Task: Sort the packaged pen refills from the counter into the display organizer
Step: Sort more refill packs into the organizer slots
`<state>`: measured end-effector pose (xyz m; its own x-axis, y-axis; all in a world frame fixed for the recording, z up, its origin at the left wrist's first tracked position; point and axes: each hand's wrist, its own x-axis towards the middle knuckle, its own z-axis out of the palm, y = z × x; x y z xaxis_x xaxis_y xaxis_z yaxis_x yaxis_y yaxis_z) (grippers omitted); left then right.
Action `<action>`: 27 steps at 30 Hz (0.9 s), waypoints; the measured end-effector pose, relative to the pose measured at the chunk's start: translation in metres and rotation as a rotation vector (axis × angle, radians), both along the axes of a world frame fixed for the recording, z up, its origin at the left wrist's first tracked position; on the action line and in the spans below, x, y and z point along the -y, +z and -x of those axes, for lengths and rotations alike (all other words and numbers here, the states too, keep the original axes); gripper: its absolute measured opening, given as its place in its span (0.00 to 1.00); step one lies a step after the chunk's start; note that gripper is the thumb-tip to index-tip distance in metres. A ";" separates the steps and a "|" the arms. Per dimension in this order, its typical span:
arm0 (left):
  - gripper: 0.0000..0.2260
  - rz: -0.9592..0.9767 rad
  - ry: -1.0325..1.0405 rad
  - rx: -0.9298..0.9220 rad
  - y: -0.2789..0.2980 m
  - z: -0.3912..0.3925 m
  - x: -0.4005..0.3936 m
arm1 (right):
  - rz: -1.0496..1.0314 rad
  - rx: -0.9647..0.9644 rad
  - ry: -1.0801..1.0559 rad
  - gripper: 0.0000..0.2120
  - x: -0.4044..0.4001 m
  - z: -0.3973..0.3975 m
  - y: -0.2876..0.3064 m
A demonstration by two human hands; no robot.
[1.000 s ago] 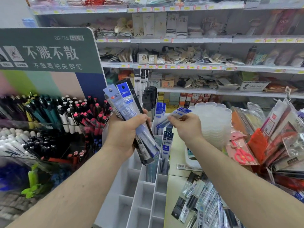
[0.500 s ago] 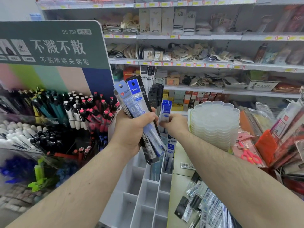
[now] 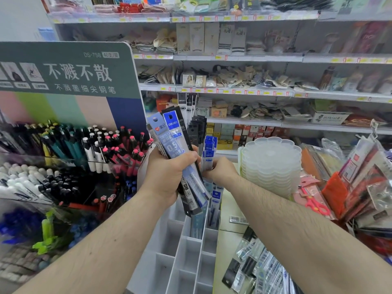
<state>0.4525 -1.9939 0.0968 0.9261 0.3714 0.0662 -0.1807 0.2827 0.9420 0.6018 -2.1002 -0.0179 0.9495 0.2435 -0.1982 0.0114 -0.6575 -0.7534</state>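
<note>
Refills (image 3: 209, 153) now upright in organizer (image 3: 186, 257), right hand (image 3: 220, 174) pinching.

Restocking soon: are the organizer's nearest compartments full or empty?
Empty: the organizer's near cells show bare white floors; refill packs stand only in farther cells.

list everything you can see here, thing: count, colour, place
refill packs in hand: several, blue and black, left hand
blue refill packs: a few, upright in organizer, right hand on them
display organizer: one, grey, bottom centre
loose refill packs: many, clear and black, counter bottom right
pens: many, mixed colours, left display
clear trays: one stack, right of organizer
scissors: one, pink, right
left hand: grips the bundle
right hand: pinches blue packs
</note>
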 end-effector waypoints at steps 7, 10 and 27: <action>0.12 -0.011 -0.008 0.019 0.002 0.002 0.001 | -0.190 0.164 -0.129 0.06 0.019 0.005 0.034; 0.12 0.001 -0.018 0.019 0.002 0.002 0.002 | -0.328 0.229 -0.236 0.05 0.031 0.007 0.050; 0.09 -0.011 -0.017 -0.002 0.001 0.002 -0.001 | -0.083 0.063 -0.179 0.13 0.023 0.014 0.034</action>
<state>0.4502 -1.9931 0.0975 0.9323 0.3551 0.0682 -0.1740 0.2752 0.9455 0.5877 -2.1234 0.0161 0.9889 0.0832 -0.1229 -0.0507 -0.5887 -0.8067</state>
